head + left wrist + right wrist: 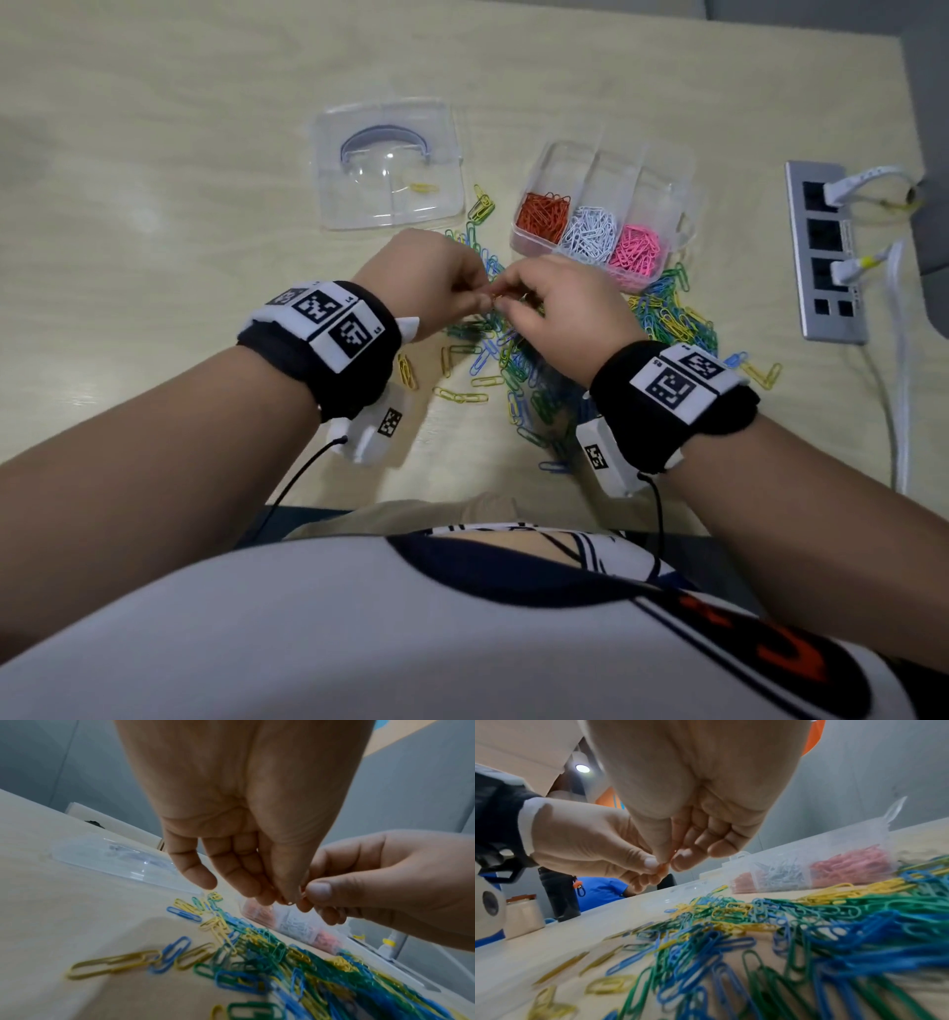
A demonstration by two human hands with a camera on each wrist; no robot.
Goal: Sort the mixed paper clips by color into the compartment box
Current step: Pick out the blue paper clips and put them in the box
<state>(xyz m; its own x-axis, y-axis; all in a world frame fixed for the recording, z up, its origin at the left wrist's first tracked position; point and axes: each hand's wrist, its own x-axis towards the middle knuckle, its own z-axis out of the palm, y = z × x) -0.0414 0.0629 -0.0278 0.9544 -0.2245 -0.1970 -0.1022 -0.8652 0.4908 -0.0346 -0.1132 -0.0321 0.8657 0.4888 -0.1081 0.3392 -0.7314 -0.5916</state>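
A: Paper clips [518, 360], loose pile, blue, green and yellow, spread on the counter [154, 205] at its near-middle, directly under both hands. Compartment box [595, 221] stands beyond the pile, toward the far right edge.

B: Hand states?

A: Left hand [426, 282] and right hand [560, 308] meet fingertip to fingertip above the pile, both pinching one small orange clip [664, 866] between them (possibly two hooked together; too small to tell). Its long axis cannot be read, as the fingers hide most of it.

B: Which way does it go?

A: Judged: the orange compartment [544, 216], leftmost of the three filled ones; white [590, 234] in the middle, pink [637, 252] to the right. It lies ahead and to the right of the pinch, so the right hand is nearer.

B: Materials?

A: Clips are thin coated wire, smooth, looped ovals that tangle readily. Box is clear hard plastic with thin dividers. Its clear lid [385, 164], with a handle, lies flat at the pile's far left, one yellow clip [423, 188] on it.
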